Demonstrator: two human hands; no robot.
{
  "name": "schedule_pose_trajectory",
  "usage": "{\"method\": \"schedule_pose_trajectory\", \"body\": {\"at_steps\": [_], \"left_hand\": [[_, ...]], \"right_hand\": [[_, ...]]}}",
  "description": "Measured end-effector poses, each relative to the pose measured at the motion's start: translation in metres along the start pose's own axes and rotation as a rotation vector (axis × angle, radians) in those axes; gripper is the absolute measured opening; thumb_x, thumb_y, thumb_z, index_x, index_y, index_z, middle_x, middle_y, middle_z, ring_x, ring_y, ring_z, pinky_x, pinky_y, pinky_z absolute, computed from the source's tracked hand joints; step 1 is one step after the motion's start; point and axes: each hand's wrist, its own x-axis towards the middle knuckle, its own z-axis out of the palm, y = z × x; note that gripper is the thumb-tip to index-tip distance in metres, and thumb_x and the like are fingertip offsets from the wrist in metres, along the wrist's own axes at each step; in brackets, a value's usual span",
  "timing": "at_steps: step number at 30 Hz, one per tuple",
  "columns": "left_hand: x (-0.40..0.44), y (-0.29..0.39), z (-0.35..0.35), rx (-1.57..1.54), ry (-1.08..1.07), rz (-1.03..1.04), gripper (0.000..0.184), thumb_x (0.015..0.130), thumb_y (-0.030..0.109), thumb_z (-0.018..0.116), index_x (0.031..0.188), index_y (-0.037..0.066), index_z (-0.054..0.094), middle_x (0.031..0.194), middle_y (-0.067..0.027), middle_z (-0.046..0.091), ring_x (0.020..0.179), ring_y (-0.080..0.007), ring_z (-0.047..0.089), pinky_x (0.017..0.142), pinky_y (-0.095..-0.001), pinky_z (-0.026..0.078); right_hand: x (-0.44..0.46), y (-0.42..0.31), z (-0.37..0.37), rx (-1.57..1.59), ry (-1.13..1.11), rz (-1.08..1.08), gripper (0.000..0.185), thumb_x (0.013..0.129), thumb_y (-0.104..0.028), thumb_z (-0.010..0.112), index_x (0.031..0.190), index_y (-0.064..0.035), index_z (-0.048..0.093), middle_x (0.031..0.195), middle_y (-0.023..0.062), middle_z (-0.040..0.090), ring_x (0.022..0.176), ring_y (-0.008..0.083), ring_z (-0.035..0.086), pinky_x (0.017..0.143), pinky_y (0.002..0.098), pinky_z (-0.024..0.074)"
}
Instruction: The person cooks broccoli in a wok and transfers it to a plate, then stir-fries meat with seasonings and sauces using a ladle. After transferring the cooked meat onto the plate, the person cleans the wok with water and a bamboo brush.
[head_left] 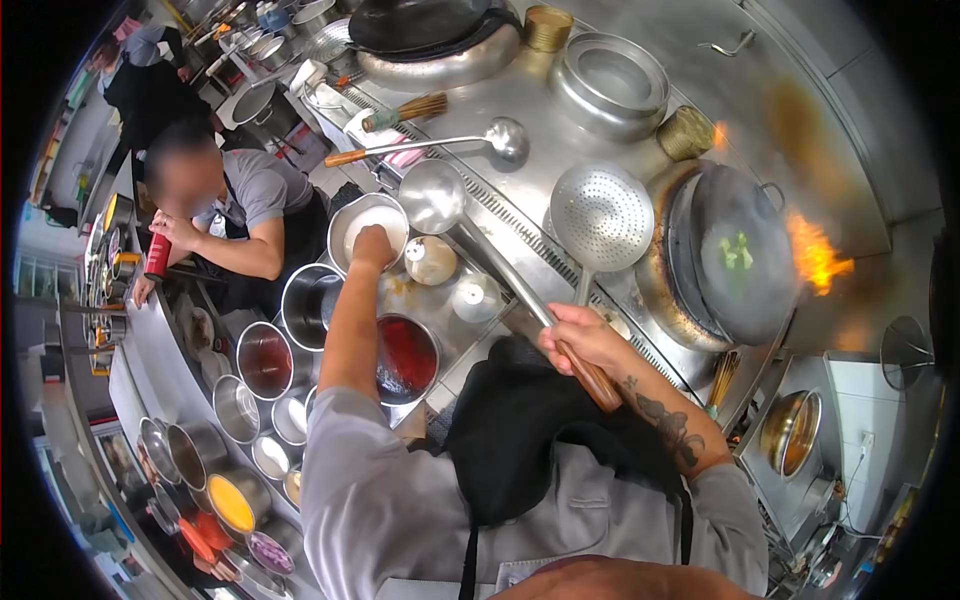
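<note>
My left hand (pixel 372 247) reaches down into a metal pot of white contents (pixel 383 215); its fingertips are hidden inside. In my right hand (pixel 582 338) is the wooden handle of a long ladle (pixel 433 196), whose bowl lies beside the white pot. A perforated strainer (pixel 602 216) rests on the steel stove, its handle end reaching my right hand. Two round-bodied bottles (pixel 430 260) and a pot of dark red liquid (pixel 407 358) stand near my left forearm. On the right burner a smoking wok (pixel 745 255) holds green pieces.
Flames (pixel 820 255) rise at the wok's right edge. Another ladle (pixel 507 140) and a bamboo brush (pixel 405 112) lie on the stove. Several ingredient containers (pixel 231 502) line the lower left. A person (pixel 250 200) leans on the left counter holding a red bottle; another stands behind.
</note>
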Motion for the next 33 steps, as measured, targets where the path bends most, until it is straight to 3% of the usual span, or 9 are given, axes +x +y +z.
{"method": "schedule_pose_trajectory", "body": {"at_steps": [5, 8, 10, 12, 18, 22, 25, 31, 33], "left_hand": [[-0.001, -0.003, 0.0, -0.094, 0.13, 0.008, 0.024, 0.072, 0.017, 0.071, 0.084, -0.003, 0.068, 0.085, -0.0203, 0.069, 0.079, -0.0339, 0.068, 0.078, -0.0377, 0.056], [0.012, 0.034, -0.058, -1.16, -0.149, -0.205, 0.021, 0.077, 0.012, 0.068, 0.088, -0.006, 0.067, 0.08, -0.0128, 0.068, 0.07, -0.022, 0.067, 0.067, -0.0315, 0.056], [0.014, 0.06, -0.084, -1.238, -0.221, -0.06, 0.022, 0.077, 0.009, 0.065, 0.093, -0.007, 0.066, 0.079, -0.0082, 0.066, 0.065, -0.0143, 0.063, 0.058, -0.027, 0.051], [0.025, 0.063, -0.081, -1.161, -0.209, 0.103, 0.021, 0.077, 0.009, 0.065, 0.091, -0.005, 0.067, 0.077, -0.0064, 0.066, 0.064, -0.0134, 0.062, 0.057, -0.0269, 0.049], [0.028, 0.064, -0.086, -0.86, -0.059, 0.082, 0.023, 0.073, 0.012, 0.067, 0.089, -0.004, 0.068, 0.073, -0.0082, 0.066, 0.063, -0.0139, 0.062, 0.059, -0.0273, 0.049], [0.026, 0.002, -0.018, 0.079, 0.072, 0.215, 0.03, 0.068, 0.022, 0.072, 0.083, -0.004, 0.07, 0.087, -0.0228, 0.069, 0.082, -0.0345, 0.068, 0.077, -0.0399, 0.054], [0.006, -0.001, -0.018, 0.167, -0.273, 0.137, 0.028, 0.067, 0.018, 0.073, 0.085, -0.002, 0.068, 0.091, -0.0244, 0.067, 0.088, -0.0396, 0.065, 0.08, -0.0443, 0.051], [-0.002, -0.009, 0.007, 0.068, -0.015, 0.051, 0.023, 0.067, 0.017, 0.072, 0.08, -0.001, 0.068, 0.087, -0.0227, 0.067, 0.084, -0.0364, 0.066, 0.078, -0.0449, 0.052], [0.03, -0.025, 0.007, 0.108, -0.22, 0.183, 0.023, 0.068, 0.017, 0.071, 0.081, -0.001, 0.068, 0.086, -0.0219, 0.067, 0.083, -0.0335, 0.067, 0.076, -0.0428, 0.053]], "right_hand": [[0.0, 0.003, -0.002, 0.094, 0.006, 0.006, 0.007, 0.088, -0.008, 0.054, 0.091, -0.0026, 0.051, 0.075, 0.0046, 0.054, 0.051, 0.0108, 0.052, 0.044, 0.0258, 0.0407], [0.003, 0.002, -0.008, 0.149, 0.023, 0.026, 0.008, 0.089, -0.008, 0.054, 0.092, -0.0019, 0.05, 0.075, 0.005, 0.054, 0.051, 0.0111, 0.052, 0.043, 0.0262, 0.0407], [0.003, 0.004, -0.01, 0.142, 0.006, 0.035, 0.009, 0.089, -0.007, 0.054, 0.095, -0.0012, 0.05, 0.074, 0.0054, 0.054, 0.051, 0.0115, 0.052, 0.043, 0.0266, 0.0404], [0.004, 0.002, -0.01, 0.145, -0.01, 0.033, 0.01, 0.09, -0.006, 0.053, 0.098, -0.0008, 0.049, 0.074, 0.0056, 0.054, 0.05, 0.0119, 0.051, 0.043, 0.0269, 0.0402], [-0.001, -0.001, -0.012, 0.211, -0.017, 0.03, 0.01, 0.092, -0.005, 0.051, 0.101, -0.0026, 0.049, 0.074, 0.0049, 0.053, 0.05, 0.0112, 0.051, 0.042, 0.0261, 0.0402], [-0.004, -0.001, -0.013, 0.196, -0.038, 0.025, 0.016, 0.093, -0.005, 0.047, 0.108, -0.0054, 0.05, 0.075, 0.0028, 0.052, 0.049, 0.0085, 0.05, 0.042, 0.0236, 0.0416], [-0.007, -0.002, -0.013, 0.159, -0.029, 0.024, 0.015, 0.093, -0.005, 0.047, 0.107, -0.0057, 0.05, 0.075, 0.0025, 0.052, 0.05, 0.0084, 0.05, 0.042, 0.0237, 0.0418], [-0.008, -0.001, -0.012, 0.15, -0.008, 0.042, 0.017, 0.093, -0.005, 0.047, 0.109, -0.0054, 0.05, 0.075, 0.0024, 0.052, 0.049, 0.0083, 0.05, 0.042, 0.0239, 0.0419], [-0.009, -0.001, -0.012, 0.167, -0.01, 0.033, 0.018, 0.092, -0.004, 0.047, 0.11, -0.0052, 0.05, 0.074, 0.0023, 0.052, 0.049, 0.0082, 0.05, 0.042, 0.0238, 0.0414]]}}
